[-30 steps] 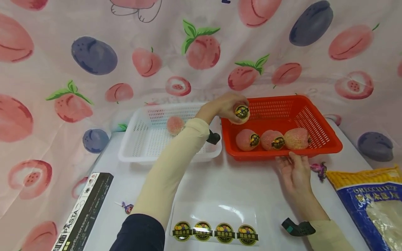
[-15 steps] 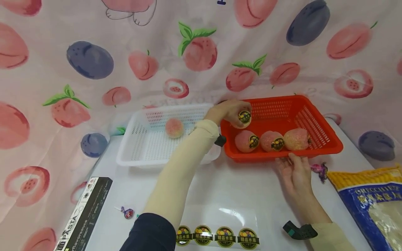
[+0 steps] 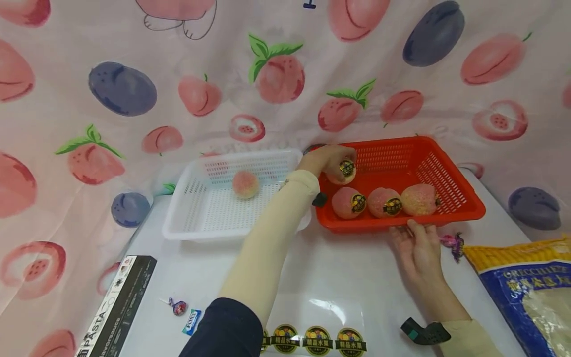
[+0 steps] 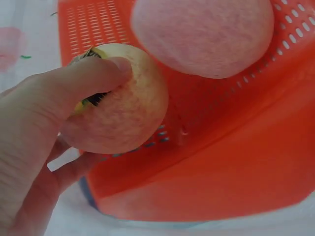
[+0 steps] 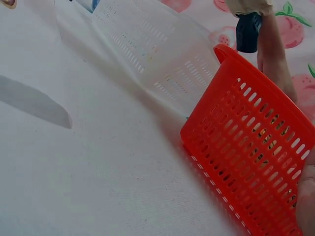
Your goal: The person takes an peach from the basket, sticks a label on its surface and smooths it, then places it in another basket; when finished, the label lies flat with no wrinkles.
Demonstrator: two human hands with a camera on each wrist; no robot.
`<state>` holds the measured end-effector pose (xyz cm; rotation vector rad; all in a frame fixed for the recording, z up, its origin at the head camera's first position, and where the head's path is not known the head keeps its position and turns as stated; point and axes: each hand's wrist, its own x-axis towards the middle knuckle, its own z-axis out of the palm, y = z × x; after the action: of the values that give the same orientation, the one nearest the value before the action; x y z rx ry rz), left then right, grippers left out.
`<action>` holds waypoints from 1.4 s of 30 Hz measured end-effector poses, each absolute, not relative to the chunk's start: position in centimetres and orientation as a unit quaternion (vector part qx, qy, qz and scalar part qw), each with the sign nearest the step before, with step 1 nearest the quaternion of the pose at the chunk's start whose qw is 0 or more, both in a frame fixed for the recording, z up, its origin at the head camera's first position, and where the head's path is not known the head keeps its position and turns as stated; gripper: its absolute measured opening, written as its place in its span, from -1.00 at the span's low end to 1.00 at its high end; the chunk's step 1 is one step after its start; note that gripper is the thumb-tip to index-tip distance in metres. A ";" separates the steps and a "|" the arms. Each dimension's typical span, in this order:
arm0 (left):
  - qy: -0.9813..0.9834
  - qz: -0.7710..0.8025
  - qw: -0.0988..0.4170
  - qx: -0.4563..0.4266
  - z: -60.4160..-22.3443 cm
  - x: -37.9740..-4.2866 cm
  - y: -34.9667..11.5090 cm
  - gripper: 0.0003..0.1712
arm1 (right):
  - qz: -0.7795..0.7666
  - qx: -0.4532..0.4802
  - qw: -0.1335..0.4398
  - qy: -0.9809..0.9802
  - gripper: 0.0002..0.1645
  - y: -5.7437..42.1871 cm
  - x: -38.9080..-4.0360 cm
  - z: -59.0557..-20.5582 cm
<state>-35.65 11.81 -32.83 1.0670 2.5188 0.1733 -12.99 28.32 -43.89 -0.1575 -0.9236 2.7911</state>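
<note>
My left hand (image 3: 329, 157) grips a peach (image 4: 135, 110) over the left end of the red basket (image 3: 446, 215); a round black-and-gold sticker (image 3: 346, 168) shows on its side. In the left wrist view the thumb lies across the peach, partly over the sticker. Two stickered peaches and a third peach (image 3: 418, 199) sit along the basket's front wall. At the front rim my right hand (image 3: 417, 253) holds the basket, palm up, its thumb right at the rim and its fingertips hidden below. The right wrist view shows only fingers (image 5: 306, 196) against the slotted wall.
Left of the red basket stands a white basket (image 3: 178, 233) with one peach (image 3: 246, 185). A sticker sheet (image 3: 318, 310) lies in front. Around it are a pasta box (image 3: 118, 302), a lollipop (image 3: 180, 308), a small candy (image 3: 192, 322), a wrapped candy (image 3: 454, 243) and a pasta bag (image 3: 517, 287).
My left hand has lowered the peach slightly into the red basket's left end. The right hand stays at the front rim. The head view has shifted a little.
</note>
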 end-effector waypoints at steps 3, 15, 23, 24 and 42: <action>0.905 0.051 0.206 0.370 -33.6 -35.4 11.4 -0.37 | 0.941 -0.053 0.094 -0.322 -0.27 28.1 -12.9 -43.8; 0.910 0.060 0.233 0.338 -34.4 -35.2 10.5 -0.31 | 0.936 -0.045 0.094 -0.335 -0.28 27.7 -12.6 -43.6; 0.902 0.056 0.206 0.374 -33.6 -35.9 9.8 -0.41 | 0.937 -0.048 0.099 -0.332 -0.29 27.7 -12.5 -43.5; 0.898 0.060 0.198 0.389 -33.6 -35.9 9.6 -0.44 | 0.936 -0.053 0.099 -0.332 -0.30 27.7 -12.5 -43.5; 0.821 0.395 0.047 0.409 -34.6 -26.7 -1.1 -0.62 | 0.932 -0.110 0.078 -0.336 -0.36 28.9 -12.8 -43.9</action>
<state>-26.73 -1.14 -34.57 1.2477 2.5055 1.2037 -12.84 28.92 -43.86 -0.3288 -1.0074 2.7914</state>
